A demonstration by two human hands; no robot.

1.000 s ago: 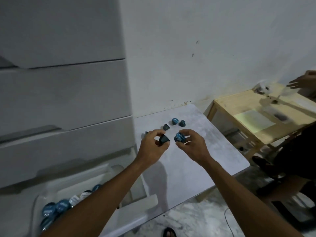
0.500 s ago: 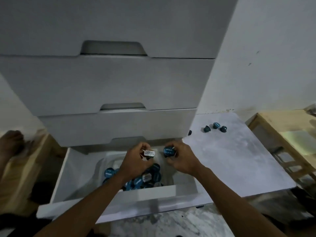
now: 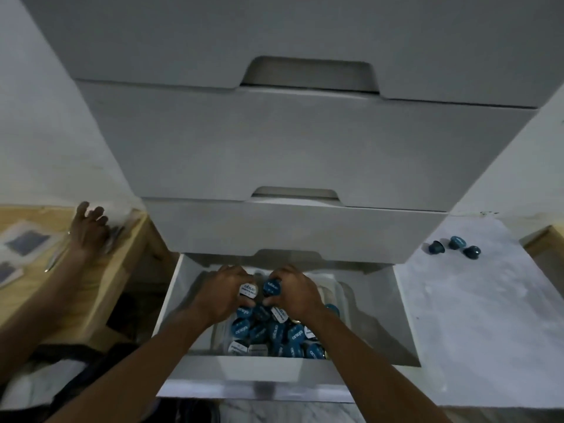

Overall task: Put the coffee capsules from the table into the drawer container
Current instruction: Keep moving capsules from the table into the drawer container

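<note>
White marbled surface [image 3: 476, 315] at 3 o'clock beside grey drawer unit [image 3: 293, 154]; three blue capsules [image 3: 453, 247] loose there. Bottom drawer [image 3: 259, 369] open, container [image 3: 334, 290] heaped. Left hand [image 3: 224, 293] pinching white-lidded capsule [image 3: 247, 290], right hand [image 3: 294, 293] pinching blue-lidded capsule [image 3: 272, 287], above heap.

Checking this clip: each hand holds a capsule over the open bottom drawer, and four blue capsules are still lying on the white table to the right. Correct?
Not quite: the head view shows three small blue coffee capsules on the white table, not four. The left hand and right hand each hold a capsule over the open white bottom drawer.
</note>
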